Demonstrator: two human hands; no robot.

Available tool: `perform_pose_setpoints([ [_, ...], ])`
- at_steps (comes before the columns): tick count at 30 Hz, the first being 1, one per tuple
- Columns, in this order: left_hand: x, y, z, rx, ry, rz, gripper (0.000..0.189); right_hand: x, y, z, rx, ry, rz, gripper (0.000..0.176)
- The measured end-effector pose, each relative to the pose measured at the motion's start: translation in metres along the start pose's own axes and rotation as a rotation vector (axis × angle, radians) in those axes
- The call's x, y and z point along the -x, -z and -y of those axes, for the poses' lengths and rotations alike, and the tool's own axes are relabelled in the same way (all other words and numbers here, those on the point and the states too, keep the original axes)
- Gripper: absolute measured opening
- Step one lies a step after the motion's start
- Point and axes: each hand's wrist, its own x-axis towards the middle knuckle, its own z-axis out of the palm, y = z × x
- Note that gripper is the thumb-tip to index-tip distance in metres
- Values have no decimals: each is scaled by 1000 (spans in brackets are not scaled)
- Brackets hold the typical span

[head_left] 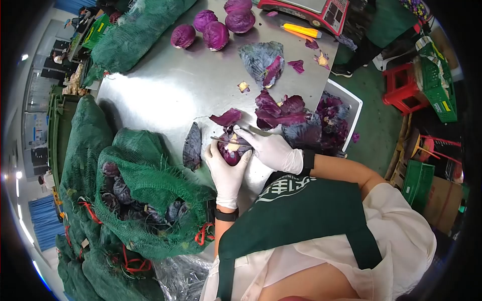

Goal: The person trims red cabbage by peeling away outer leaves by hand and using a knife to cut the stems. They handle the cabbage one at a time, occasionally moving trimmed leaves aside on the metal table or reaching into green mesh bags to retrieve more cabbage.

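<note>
The round purple red cabbage [232, 153] sat near the front edge of the brushed steel bench [165, 90], glossy and dark violet, with a pale cream cut patch showing at its top where the stem end faced the camera. The only writing in reach was a row of white characters on the dark green apron [296, 210], too bent by the lens to read. The left hand [226, 170], in a white glove, cupped the cabbage from below and from the near side, fingers curled close around it. The right hand [271, 149], also gloved in white, was closed on the handle of a thin-bladed knife [228, 141], whose blade lay across the top of the cabbage at the pale patch. A black wristband [226, 214] circled the left wrist. Loose purple leaves [281, 111] lay heaped just beyond the right hand, and a single dark leaf [192, 145] rested just beside the left. A green mesh sack [145, 185] full of untrimmed cabbages stood on the left of the bench, touching its edge. Trimmed purple heads [216, 27] were grouped at the far end, near a red weighing scale [314, 9] and an orange-handled cutter [301, 31]. A white plastic crate [351, 100] holding leaf scraps stood off the bench's right side
</note>
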Motion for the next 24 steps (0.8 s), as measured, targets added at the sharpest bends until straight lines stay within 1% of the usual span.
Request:
perform_pose_setpoints([
  [1, -2, 0, -1, 0, 17, 6, 91, -1, 0, -1, -7, 23, -38, 64],
  [2, -2, 0, 1, -10, -9, 6, 91, -3, 0, -2, -4, 53, -65, 66],
  [3, -3, 0, 0, -9, -7, 6, 91, -4, 3, -2, -3, 53, -64, 66],
  [5, -2, 0, -3, -19, -5, 9, 92, -7, 12, 2, 54, -34, 98, 66],
  [9, 0, -4, -5, -13, 29, 5, 91, -19, 0, -8, 105, -48, 78, 64],
  [11, 8, -11, -12, -164, -67, -10, 91, -36, -2, -23, 122, -79, 17, 53],
  [12, 13, -11, -12, -178, -108, -28, 93, -44, 0, -35, 87, -41, -42, 47],
  [13, 19, -11, -6, -174, -121, -26, 95, -52, 8, -41, 46, -77, 55, 46],
  [15, 32, -10, 19, 40, -166, -58, 97, -72, -5, -78, -261, -162, 172, 51],
  [17, 43, -4, 42, 295, -86, -68, 98, -75, 10, -67, -459, -463, 277, 52],
  [18, 49, 0, 50, 384, 23, -61, 98, -73, 3, -72, -545, -438, 216, 53],
  [19, 52, 3, 53, 451, 73, -103, 97, -70, 5, -70, -575, -447, 174, 54],
  [21, 50, 7, 60, 605, 129, -172, 90, -76, -14, -104, -629, -407, -52, 66],
  [22, 48, 8, 57, 767, 193, -148, 86, -75, -2, -107, -219, -370, -93, 63],
  [23, 43, 11, 53, 815, 233, -149, 84, -74, 19, -99, 192, -321, -137, 59],
  [24, 40, 11, 54, 795, 254, -141, 83, -68, 45, -70, 268, -414, -155, 55],
])
